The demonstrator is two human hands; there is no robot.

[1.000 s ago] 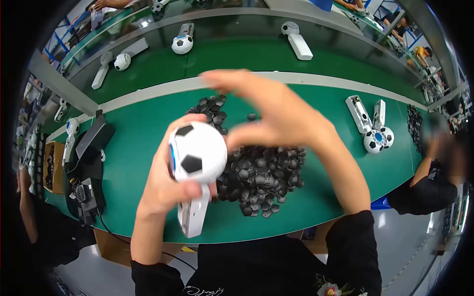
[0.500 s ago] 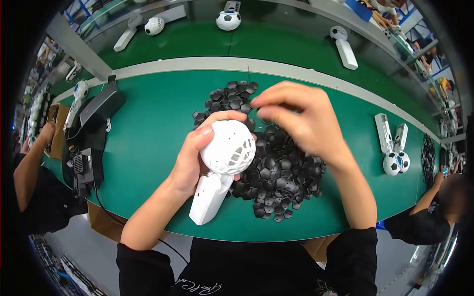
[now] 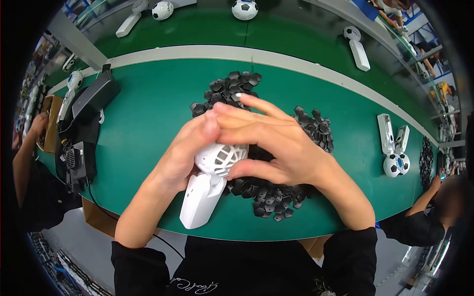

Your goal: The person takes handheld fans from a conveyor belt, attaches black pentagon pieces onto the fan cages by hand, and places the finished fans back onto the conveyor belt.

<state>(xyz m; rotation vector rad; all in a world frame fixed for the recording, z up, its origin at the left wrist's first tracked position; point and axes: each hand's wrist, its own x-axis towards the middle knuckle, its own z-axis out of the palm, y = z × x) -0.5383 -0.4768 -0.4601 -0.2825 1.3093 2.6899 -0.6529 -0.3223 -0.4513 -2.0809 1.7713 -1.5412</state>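
Low in front of me is a white ball-headed handheld fan (image 3: 201,201) with slotted openings in its head, its handle slanting down to the left. My left hand (image 3: 178,148) is closed around the left side of the ball head. Across the top and right side of the same head curves my right hand (image 3: 284,143), its thumb against the slotted part. Both hands cover the upper part of the ball, so anything under the fingers is hidden. Black five-sided pieces (image 3: 276,201) lie in a loose heap beneath and beside my right hand.
Two soccer-ball-patterned fans (image 3: 396,165) lie on the green table (image 3: 133,128) at right. A black box (image 3: 96,98) and a power device (image 3: 79,160) stand at left. Beyond the pale rail (image 3: 197,51), more fans (image 3: 359,54) lie on a green surface. Co-workers sit either side.
My right hand has moved left and down from above the black pieces onto the ball head. My left fingers have shifted up over the ball, and the view has tilted slightly.
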